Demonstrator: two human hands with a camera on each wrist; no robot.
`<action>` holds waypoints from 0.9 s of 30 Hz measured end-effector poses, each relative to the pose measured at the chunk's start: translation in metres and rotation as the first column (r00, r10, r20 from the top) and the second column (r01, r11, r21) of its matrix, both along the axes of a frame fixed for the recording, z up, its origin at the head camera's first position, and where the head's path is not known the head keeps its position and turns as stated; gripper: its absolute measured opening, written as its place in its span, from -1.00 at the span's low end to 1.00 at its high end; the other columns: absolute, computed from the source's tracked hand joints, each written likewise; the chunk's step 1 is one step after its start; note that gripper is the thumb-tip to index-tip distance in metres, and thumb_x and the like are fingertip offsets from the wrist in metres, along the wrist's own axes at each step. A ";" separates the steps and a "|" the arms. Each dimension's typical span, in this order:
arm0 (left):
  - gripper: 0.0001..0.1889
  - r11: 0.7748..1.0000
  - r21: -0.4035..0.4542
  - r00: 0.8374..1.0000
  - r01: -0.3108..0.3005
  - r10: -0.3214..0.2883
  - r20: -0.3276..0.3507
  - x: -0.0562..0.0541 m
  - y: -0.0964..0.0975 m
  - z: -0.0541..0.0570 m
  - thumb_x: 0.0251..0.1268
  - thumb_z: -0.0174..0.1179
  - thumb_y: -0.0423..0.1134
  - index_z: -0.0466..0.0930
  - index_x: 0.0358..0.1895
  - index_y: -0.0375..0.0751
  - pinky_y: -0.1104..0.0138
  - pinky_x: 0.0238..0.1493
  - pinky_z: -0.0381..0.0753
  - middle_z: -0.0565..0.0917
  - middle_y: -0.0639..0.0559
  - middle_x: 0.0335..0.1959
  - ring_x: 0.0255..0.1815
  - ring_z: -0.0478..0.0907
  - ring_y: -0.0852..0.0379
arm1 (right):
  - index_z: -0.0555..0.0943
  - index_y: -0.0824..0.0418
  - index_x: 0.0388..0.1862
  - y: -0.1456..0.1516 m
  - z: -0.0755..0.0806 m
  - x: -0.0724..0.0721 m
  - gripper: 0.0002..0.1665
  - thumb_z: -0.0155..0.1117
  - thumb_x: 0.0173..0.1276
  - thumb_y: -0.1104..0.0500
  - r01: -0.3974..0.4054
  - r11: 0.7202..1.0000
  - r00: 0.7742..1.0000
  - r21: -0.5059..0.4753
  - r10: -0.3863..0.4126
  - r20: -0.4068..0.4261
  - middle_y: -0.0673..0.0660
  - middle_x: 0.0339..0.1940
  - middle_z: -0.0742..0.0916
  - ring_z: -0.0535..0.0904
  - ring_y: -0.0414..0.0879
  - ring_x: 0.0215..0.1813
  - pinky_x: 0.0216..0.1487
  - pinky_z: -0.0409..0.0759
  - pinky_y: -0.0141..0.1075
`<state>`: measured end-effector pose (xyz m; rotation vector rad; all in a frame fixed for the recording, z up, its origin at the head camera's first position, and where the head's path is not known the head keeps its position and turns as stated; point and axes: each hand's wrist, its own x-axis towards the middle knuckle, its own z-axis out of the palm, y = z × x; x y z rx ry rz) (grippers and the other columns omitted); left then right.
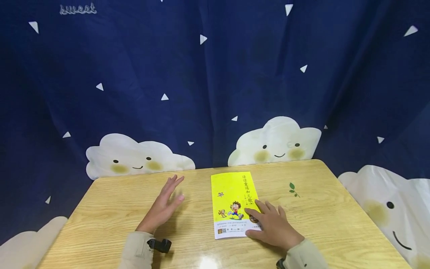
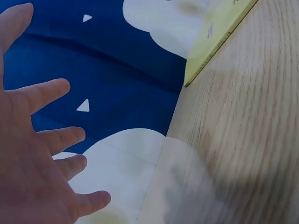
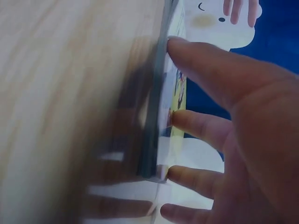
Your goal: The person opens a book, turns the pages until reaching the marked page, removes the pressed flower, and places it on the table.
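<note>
A yellow and white book [image 1: 230, 194] with a cartoon child on its cover lies closed on the wooden table, right of the middle. My right hand [image 1: 277, 226] rests over its lower right corner, fingers spread and touching the cover. In the right wrist view the thumb [image 3: 201, 58] and fingertips meet the cover near the book's edge. Left of the book, my left hand [image 1: 163, 209] is raised above the table with fingers extended and holds nothing. The left wrist view shows its spread palm [image 2: 32, 154] and, apart from it, a corner of the book [image 2: 210, 42].
The light wooden table [image 1: 117, 213] carries a small green leaf print [image 1: 293, 188] at its right. Behind it hangs a dark blue curtain [image 1: 134, 67] with white triangles and smiling clouds. A black wrist strap [image 1: 159, 245] sits on the left sleeve.
</note>
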<state>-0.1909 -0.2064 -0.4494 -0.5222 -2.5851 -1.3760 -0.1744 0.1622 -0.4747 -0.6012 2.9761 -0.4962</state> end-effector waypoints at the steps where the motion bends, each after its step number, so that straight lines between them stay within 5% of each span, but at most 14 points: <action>1: -0.41 1.000 -0.008 1.000 0.000 0.000 -0.007 0.000 0.002 0.000 0.45 0.06 -0.06 0.12 0.49 0.26 -0.44 0.26 -0.16 -0.07 0.02 0.56 0.56 -0.33 -0.13 | 0.50 -0.23 0.30 -0.001 0.001 0.000 -0.19 0.28 0.06 -0.47 0.003 1.000 1.000 0.007 -0.003 0.004 0.16 0.42 0.40 0.22 0.33 0.41 0.23 0.05 0.46; 7: -0.34 0.985 -0.171 0.999 -0.025 0.021 -0.025 0.002 0.018 -0.001 0.37 0.13 0.07 0.13 0.49 0.23 -0.42 0.28 -0.16 -0.04 -0.04 0.56 0.56 -0.31 -0.17 | 0.50 -0.18 0.31 -0.008 0.006 0.000 -0.16 0.32 0.05 -0.44 -0.019 0.999 1.000 0.026 0.019 0.016 0.20 0.41 0.40 0.27 0.32 0.37 0.21 0.05 0.46; 12: -0.19 0.925 -0.381 1.000 0.000 -0.001 -0.003 0.005 0.037 -0.004 0.24 0.09 0.33 0.09 0.52 0.19 -0.37 0.33 -0.23 -0.04 -0.10 0.56 0.56 -0.31 -0.16 | 0.50 -0.15 0.31 -0.015 0.011 0.001 -0.14 0.34 0.04 -0.43 -0.037 0.999 0.999 0.030 0.037 0.021 0.22 0.41 0.41 0.28 0.31 0.37 0.22 0.03 0.47; 17: -0.11 0.875 -0.483 1.000 0.011 -0.006 0.014 0.008 0.051 -0.007 0.14 0.04 0.46 0.11 0.51 0.17 -0.37 0.33 -0.28 -0.02 -0.10 0.56 0.56 -0.31 -0.17 | 0.51 -0.14 0.30 -0.021 0.013 -0.001 -0.14 0.36 0.02 -0.42 -0.040 0.999 0.999 0.029 0.040 0.021 0.22 0.40 0.42 0.26 0.30 0.38 0.22 0.02 0.48; 24: 0.01 0.794 -0.605 0.998 -0.057 0.052 -0.026 0.016 0.067 -0.016 0.03 -0.05 0.59 0.09 0.52 0.10 -0.40 0.30 -0.36 -0.01 -0.15 0.56 0.56 -0.30 -0.21 | 0.51 -0.17 0.29 -0.023 0.011 -0.004 -0.13 0.35 0.00 -0.45 -0.043 0.999 0.998 0.030 0.041 0.043 0.19 0.40 0.41 0.27 0.27 0.38 0.23 0.01 0.47; 27: 0.02 0.780 -0.618 0.995 -0.097 0.096 -0.035 0.021 0.072 -0.020 0.05 -0.07 0.59 0.10 0.52 0.06 -0.43 0.27 -0.37 0.01 -0.18 0.55 0.55 -0.28 -0.25 | 0.48 -0.19 0.33 -0.020 0.013 -0.006 -0.11 0.31 0.02 -0.48 -0.047 0.999 0.997 0.014 0.047 0.055 0.17 0.44 0.37 0.24 0.24 0.41 0.26 -0.02 0.45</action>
